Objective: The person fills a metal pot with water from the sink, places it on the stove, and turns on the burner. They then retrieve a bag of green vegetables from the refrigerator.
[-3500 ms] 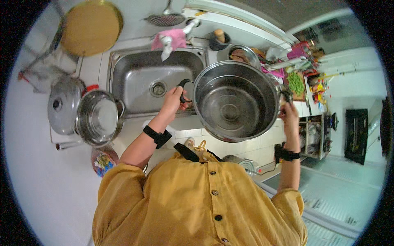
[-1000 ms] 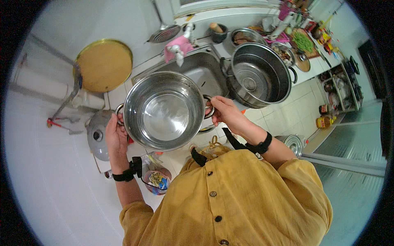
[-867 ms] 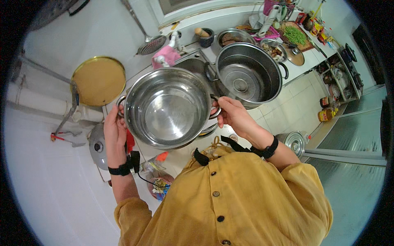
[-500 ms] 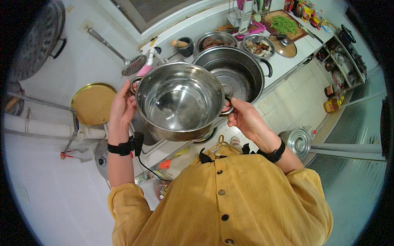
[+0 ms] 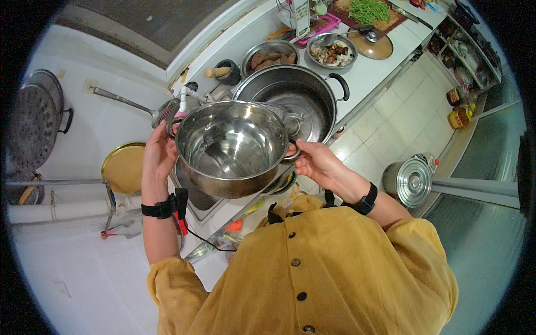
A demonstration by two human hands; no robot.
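Note:
Between my two hands a stainless steel pot [image 5: 229, 139] hangs in the air, its mouth facing up. My left hand [image 5: 158, 155] grips its left loop handle, and my right hand [image 5: 319, 164] is closed on the right one. The shiny inside shows bright reflections; I cannot tell whether clear water is in it. Just beyond, a larger dark pot [image 5: 321, 103] sits on the counter, partly hidden by the held pot. Its inside looks wet or glossy. A dark mortar [image 5: 230, 72] with a wooden pestle and a bowl of brown chunks [image 5: 271, 58] stand behind.
Farther right on the counter are a bowl of chopped food [image 5: 333, 51], a glass lid [image 5: 371, 43] and green beans [image 5: 368, 9] on a board beside a knife. A skimmer [image 5: 125, 101] hangs on the left wall. A lidded metal pot [image 5: 410, 181] stands low at the right.
The view has swung toward the left wall and window. Both hands keep hold of the steel pot, which sits slightly lower and farther left in the picture.

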